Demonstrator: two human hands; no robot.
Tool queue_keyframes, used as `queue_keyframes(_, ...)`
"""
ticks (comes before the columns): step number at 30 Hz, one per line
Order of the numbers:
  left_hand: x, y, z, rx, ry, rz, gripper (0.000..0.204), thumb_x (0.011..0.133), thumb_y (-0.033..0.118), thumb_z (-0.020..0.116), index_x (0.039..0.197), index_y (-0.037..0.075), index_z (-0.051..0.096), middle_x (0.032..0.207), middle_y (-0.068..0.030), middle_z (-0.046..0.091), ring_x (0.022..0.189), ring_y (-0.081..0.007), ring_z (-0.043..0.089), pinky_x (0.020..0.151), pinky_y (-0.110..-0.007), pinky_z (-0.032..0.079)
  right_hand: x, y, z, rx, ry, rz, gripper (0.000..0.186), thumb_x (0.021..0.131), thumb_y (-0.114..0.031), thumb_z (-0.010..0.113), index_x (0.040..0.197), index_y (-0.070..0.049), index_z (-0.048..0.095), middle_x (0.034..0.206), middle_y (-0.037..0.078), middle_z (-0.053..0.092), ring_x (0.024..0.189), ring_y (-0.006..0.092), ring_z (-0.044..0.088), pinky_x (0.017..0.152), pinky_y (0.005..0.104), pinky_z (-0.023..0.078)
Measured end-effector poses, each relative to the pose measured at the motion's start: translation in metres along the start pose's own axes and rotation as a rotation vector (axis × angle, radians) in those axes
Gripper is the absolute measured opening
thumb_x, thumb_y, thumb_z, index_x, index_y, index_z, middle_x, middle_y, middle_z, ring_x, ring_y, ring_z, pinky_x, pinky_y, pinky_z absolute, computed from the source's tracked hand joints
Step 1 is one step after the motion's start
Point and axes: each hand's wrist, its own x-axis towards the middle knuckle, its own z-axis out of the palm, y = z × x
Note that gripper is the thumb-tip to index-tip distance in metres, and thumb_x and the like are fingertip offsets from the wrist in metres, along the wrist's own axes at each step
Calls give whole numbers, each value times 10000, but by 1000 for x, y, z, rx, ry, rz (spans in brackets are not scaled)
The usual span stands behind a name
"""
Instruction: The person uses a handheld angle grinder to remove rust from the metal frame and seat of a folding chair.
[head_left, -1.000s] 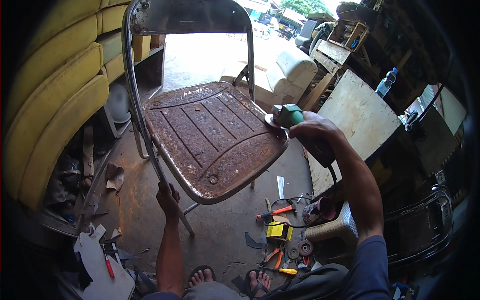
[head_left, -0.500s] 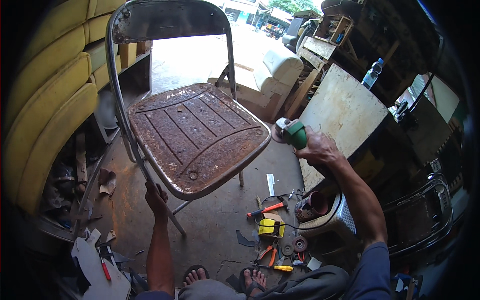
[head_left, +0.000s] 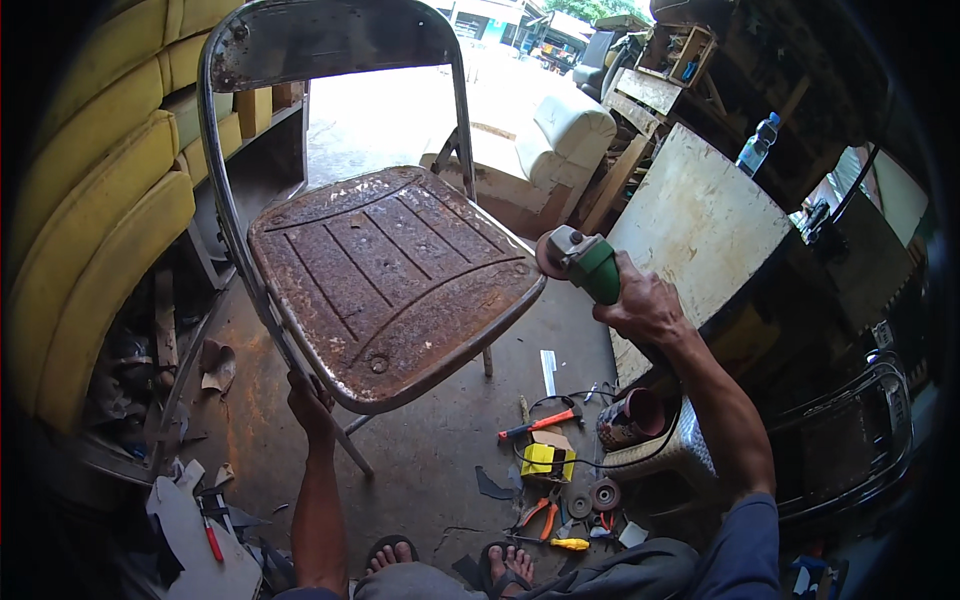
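A metal folding chair (head_left: 390,280) with a rusty, grooved seat and a dark backrest stands in front of me. My left hand (head_left: 311,404) is closed round the chair's tube frame, below the left side of the seat. In my right hand (head_left: 647,303) is a green angle grinder (head_left: 597,268), gripped by its body. The grinder's disc (head_left: 546,255) is at the right edge of the seat, touching or very near it. Whether the disc spins cannot be told.
On the floor lie a hammer (head_left: 540,424), a yellow box (head_left: 547,461), pliers (head_left: 538,520), a yellow-handled screwdriver (head_left: 568,544) and grinding discs (head_left: 605,493). A cord runs past a cup (head_left: 630,419) on a stool (head_left: 690,440). Yellow cushions (head_left: 100,250) are stacked left; a board (head_left: 700,240) leans right.
The view has shifted slightly. The grinder has tilted, and its disc now shows more clearly against the seat's right edge. My left hand keeps its hold on the frame.
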Motion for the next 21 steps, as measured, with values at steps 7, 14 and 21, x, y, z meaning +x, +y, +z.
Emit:
queue_keyframes(7,-5,5,10,24,45,10,556,1062,613,403,785,133,446,581,59,345,418,-52,337,389,-245,234,-15,-14,-7,4,-7,-25,686,752,-307,723,1331,-62,448,977,260,726,903,447,726,829,534,565)
queue_keyframes(14,-1,2,0,-7,-36,2,585,1055,634,397,779,122,463,579,53,333,422,-60,339,392,-253,236,-35,-32,-14,40,-62,-7,783,721,-338,720,1390,-53,431,971,279,718,887,483,707,850,536,562)
queue_keyframes(21,-3,6,6,-70,-14,-33,590,1045,644,419,795,112,483,611,50,352,427,-64,334,402,-253,243,-60,-57,-24,14,-105,-44,717,755,-309,725,1349,-31,433,967,274,718,892,472,714,849,537,564)
